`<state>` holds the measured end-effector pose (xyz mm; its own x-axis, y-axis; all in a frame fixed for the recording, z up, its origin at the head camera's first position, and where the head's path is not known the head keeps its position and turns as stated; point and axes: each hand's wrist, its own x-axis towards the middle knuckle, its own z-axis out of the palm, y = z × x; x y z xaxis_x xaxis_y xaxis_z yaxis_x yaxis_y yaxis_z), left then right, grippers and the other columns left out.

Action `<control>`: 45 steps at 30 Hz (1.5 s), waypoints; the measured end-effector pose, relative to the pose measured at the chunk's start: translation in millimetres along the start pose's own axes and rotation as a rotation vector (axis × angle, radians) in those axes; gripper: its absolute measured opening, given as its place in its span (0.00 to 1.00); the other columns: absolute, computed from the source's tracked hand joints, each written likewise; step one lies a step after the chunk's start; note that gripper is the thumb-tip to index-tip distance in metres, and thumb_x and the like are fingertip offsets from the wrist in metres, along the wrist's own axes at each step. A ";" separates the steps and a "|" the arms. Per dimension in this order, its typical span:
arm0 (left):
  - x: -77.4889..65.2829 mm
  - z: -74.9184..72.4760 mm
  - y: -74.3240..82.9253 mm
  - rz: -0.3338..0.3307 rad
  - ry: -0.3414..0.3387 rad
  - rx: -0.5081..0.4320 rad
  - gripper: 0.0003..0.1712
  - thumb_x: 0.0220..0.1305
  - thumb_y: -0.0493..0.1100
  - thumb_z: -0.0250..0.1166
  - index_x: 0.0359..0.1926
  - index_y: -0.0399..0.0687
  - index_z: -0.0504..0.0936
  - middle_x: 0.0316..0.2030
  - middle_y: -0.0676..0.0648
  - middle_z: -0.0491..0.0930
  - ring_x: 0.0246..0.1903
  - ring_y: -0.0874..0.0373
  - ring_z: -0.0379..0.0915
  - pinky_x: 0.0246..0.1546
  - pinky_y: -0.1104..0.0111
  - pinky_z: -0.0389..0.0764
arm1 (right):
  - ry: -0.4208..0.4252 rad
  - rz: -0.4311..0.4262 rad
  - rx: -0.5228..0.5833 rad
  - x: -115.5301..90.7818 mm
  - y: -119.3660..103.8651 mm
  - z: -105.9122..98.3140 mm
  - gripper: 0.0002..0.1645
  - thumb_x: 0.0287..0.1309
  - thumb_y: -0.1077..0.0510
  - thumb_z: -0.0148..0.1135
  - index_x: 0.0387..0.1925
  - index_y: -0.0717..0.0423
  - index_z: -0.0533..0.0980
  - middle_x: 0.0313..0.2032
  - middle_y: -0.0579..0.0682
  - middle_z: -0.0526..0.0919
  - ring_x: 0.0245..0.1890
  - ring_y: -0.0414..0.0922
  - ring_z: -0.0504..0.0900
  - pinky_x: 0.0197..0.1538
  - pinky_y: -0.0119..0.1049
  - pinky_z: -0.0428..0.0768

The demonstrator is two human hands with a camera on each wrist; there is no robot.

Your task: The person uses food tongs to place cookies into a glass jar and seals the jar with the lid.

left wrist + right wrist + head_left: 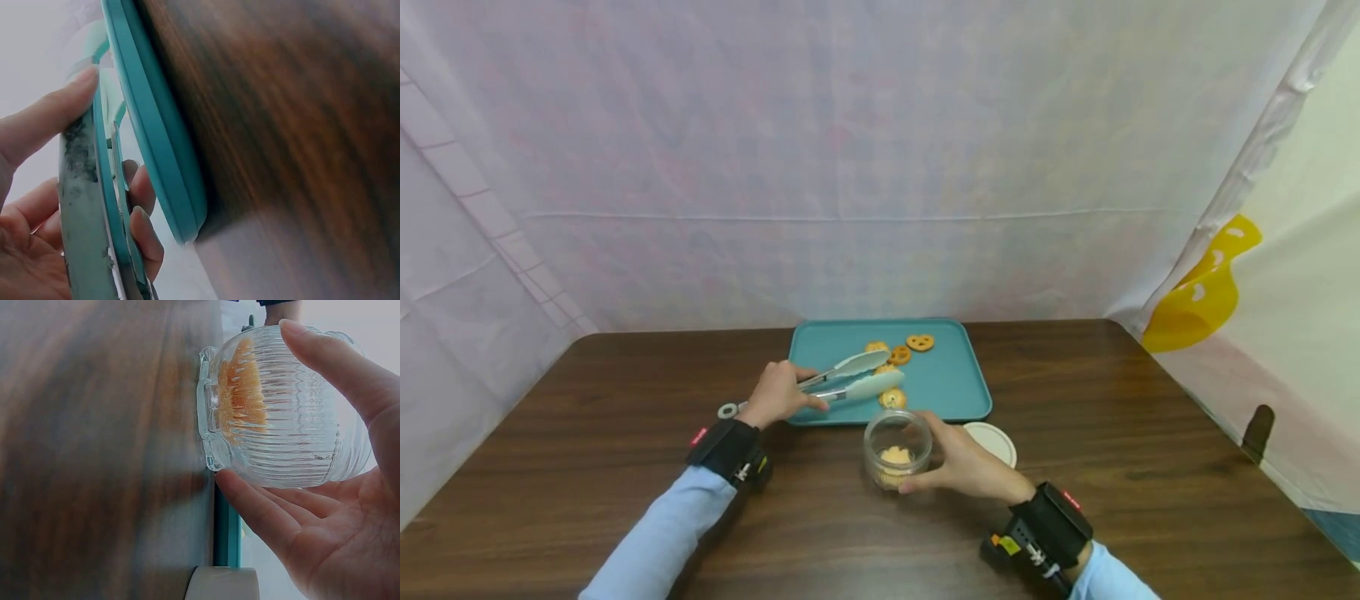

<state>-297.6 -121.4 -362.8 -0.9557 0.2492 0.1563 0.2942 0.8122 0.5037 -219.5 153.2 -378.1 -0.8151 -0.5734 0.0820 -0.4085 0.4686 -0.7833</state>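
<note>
My left hand (778, 393) grips a pair of tongs (855, 364) with pale green tips, thumb on one arm and fingers on the other. The spread tips hover over the blue tray (951, 392), around the round crackers (892, 398) lying there. With my right hand (964, 460) I hold a ribbed glass jar (294, 412) on the table just in front of the tray, thumb on one side and fingers on the other. The jar is open at the top, and a few crackers (244, 390) lie at its bottom.
Two pretzel-shaped biscuits (920, 342) lie toward the back of the tray. A white round lid (992, 442) rests on the wooden table (1075, 400) beside my right hand. A pale curtain (850, 167) hangs behind the table.
</note>
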 end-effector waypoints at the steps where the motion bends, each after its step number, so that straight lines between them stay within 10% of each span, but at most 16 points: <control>1: -0.2 -0.1 -0.3 -0.003 -0.002 -0.005 0.33 0.37 0.50 0.74 0.47 0.41 0.80 0.44 0.37 0.78 0.34 0.52 0.74 0.30 0.69 0.71 | -0.002 0.000 -0.001 0.0 -0.2 0.1 0.48 0.39 0.44 0.69 0.61 0.48 0.57 0.52 0.53 0.73 0.51 0.45 0.73 0.44 0.30 0.75; 25: -2.0 -3.3 -4.8 0.045 0.091 -0.012 0.20 0.40 0.42 0.73 0.39 0.40 0.84 0.30 0.41 0.82 0.19 0.58 0.64 0.21 0.72 0.63 | -0.018 -0.018 0.042 -0.2 1.3 2.3 0.46 0.41 0.47 0.69 0.61 0.49 0.57 0.53 0.56 0.71 0.51 0.48 0.72 0.44 0.30 0.75; 45: 5.5 -2.8 -3.0 -0.023 0.049 0.053 0.36 0.34 0.49 0.76 0.47 0.38 0.79 0.41 0.36 0.79 0.32 0.50 0.73 0.33 0.64 0.73 | -0.019 -0.010 0.058 0.4 -4.2 0.4 0.47 0.42 0.51 0.69 0.62 0.53 0.56 0.53 0.59 0.70 0.52 0.51 0.71 0.45 0.30 0.74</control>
<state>-303.7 -124.0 -361.1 -0.9607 0.2053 0.1870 0.2705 0.8444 0.4624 -217.9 150.7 -375.0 -0.8030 -0.5909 0.0781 -0.3914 0.4240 -0.8167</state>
